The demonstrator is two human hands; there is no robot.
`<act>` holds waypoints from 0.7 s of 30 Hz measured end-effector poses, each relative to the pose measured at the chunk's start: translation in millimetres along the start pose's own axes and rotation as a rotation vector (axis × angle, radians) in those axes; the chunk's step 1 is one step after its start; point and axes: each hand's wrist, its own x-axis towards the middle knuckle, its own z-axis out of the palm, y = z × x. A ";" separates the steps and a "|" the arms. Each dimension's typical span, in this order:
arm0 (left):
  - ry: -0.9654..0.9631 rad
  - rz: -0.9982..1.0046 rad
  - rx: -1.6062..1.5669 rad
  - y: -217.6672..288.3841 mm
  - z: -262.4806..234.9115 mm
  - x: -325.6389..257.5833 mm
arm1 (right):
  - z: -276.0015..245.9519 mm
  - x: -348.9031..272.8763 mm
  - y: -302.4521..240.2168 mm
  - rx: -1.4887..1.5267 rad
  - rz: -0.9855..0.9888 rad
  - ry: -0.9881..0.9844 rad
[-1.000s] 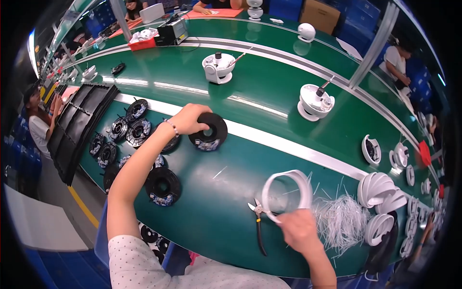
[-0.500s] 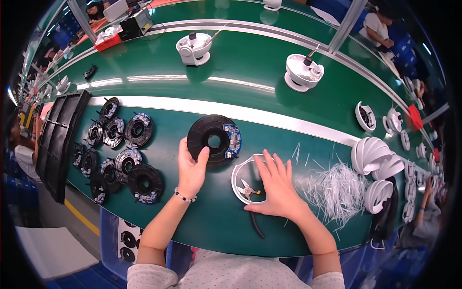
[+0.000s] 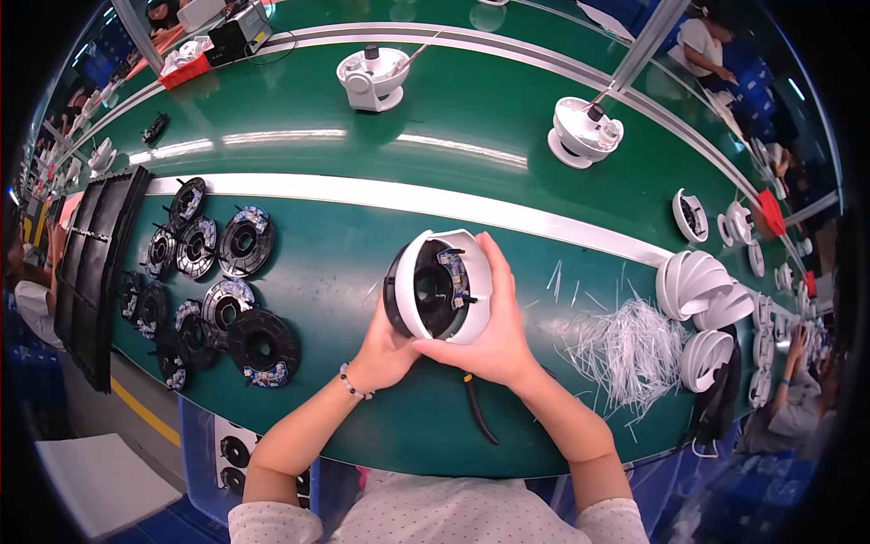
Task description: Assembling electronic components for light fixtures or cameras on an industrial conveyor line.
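Observation:
My left hand (image 3: 385, 355) is closed on a black round disc (image 3: 395, 295) that carries a blue circuit board (image 3: 451, 270). Wrapped round a white ring-shaped housing (image 3: 478, 263), my right hand (image 3: 500, 340) holds it against the disc's front. Through the housing's opening I see the board and the disc's centre hole; how far the two parts are seated I cannot tell. Just below my right hand, the dark handle of cutting pliers (image 3: 478, 412) lies on the green table (image 3: 362, 444), the jaws hidden behind the hands.
Several black discs with boards (image 3: 243, 240) lie at left beside a black tray (image 3: 100, 272). At right are a heap of white strips (image 3: 625, 354) and stacked white housings (image 3: 698, 281). White assemblies (image 3: 373, 80) stand on the green belt (image 3: 299, 118) beyond the pale rail.
My right hand has picked up the white housing from the table and brought it against the black disc. My left hand has moved slightly right and down with the disc.

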 end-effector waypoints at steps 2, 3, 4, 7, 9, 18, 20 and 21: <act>-0.144 -0.137 -0.199 10.1 -6.4 -0.9 | -0.4 3.6 -3.8 0.054 -0.028 -0.077; -0.197 -0.205 -0.441 18.3 -10.3 4.0 | 0.6 3.0 -6.1 -0.004 -0.082 -0.074; -0.250 -0.270 -0.683 23.1 -13.5 6.6 | 1.1 3.2 -10.6 -0.052 -0.129 -0.080; -0.038 -0.307 -0.890 19.5 -8.6 10.8 | 1.8 2.4 -12.7 -0.139 -0.213 -0.104; 0.060 -0.323 -0.910 22.2 -4.5 16.4 | 3.8 3.1 -11.8 -0.072 -0.230 -0.097; 0.056 -0.242 -0.878 13.1 -8.8 12.9 | 14.8 1.7 -17.2 -0.318 -0.268 -0.111; -0.009 -0.217 -0.930 15.8 -11.0 13.4 | 17.9 2.9 -19.2 -0.343 -0.280 -0.107; 0.009 -0.249 -0.898 19.0 -9.5 13.9 | 18.8 4.0 -20.1 -0.371 -0.293 -0.098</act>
